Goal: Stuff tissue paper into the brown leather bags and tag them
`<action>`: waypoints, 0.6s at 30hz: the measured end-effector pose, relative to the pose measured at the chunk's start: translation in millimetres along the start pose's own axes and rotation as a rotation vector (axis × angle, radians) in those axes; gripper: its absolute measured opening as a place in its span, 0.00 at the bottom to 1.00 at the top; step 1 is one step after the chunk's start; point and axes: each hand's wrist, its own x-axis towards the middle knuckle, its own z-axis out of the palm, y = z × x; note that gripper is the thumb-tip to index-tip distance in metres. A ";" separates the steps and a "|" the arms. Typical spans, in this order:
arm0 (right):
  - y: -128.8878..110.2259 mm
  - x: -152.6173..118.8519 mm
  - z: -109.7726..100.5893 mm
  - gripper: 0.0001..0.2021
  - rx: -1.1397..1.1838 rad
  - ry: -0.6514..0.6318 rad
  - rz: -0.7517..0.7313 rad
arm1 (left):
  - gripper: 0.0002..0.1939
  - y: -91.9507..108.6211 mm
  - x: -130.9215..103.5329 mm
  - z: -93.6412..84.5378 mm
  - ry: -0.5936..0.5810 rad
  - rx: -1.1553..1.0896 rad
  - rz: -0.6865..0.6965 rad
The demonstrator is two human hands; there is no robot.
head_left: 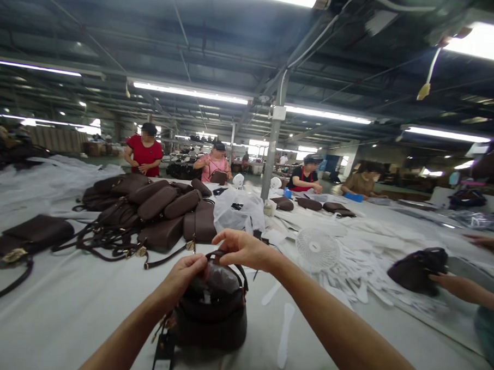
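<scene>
A dark brown handbag (pixel 212 328) stands upright on the table in front of me, its top open with clear plastic showing inside. My left hand (pixel 188 275) pinches the left side of the bag's opening. Over the top, my right hand (pixel 240 249) has its fingers curled at the short handle (pixel 216 253); the fingertips are partly hidden. A black hang tag (pixel 164 353) with a white label hangs at the bag's lower left.
Many brown bags (pixel 156 200) with straps lie heaped at left. A flat bag (pixel 36 233) rests nearer. A white fan (pixel 317 248) stands among white strips (pixel 361 277). At right, another person's hand (pixel 457 286) touches a dark bag (pixel 417 271). Several people work across the table.
</scene>
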 end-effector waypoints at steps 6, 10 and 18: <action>44.2 -34.7 -5.4 0.08 -0.541 0.269 0.091 | 0.25 -3.4 3.7 -8.8 0.058 -0.127 -0.125; 60.4 -55.3 4.1 0.05 -0.293 0.266 0.231 | 0.20 -3.4 6.1 -13.3 0.084 -0.369 -0.213; 69.7 -55.9 17.0 0.03 -0.147 0.378 0.071 | 0.18 7.0 0.0 -20.0 0.044 -0.317 -0.147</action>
